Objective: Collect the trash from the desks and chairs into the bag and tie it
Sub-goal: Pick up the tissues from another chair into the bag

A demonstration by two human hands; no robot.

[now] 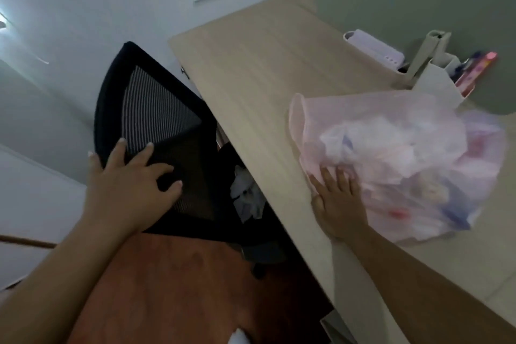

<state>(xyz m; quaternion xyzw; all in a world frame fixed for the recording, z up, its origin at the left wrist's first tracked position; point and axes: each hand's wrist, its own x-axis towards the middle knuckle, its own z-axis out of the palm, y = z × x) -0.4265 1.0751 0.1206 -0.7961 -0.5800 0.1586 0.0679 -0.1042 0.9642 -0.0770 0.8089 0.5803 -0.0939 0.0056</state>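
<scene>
Pink translucent trash bag (405, 165), stuffed with crumpled waste, lying on the pale wood table (251, 70) near its front edge. Right hand (339, 204) flat on the bag's near left side, fingers (342, 176) straight and slightly apart, pressing on the plastic. Just behind the bag, a white desk organizer (438, 78) with pens. Left of the table, a black mesh office chair (156, 109) tucked under, left hand (125, 179) gripping the top of its back, fingers curled onto the mesh. On the seat, 1 crumpled white paper wad (247, 195).

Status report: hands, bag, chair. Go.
Left hand grips chair at its top edge. Right hand flat on bag, untied, on desk. Crumpled trash on chair, under desk edge.
</scene>
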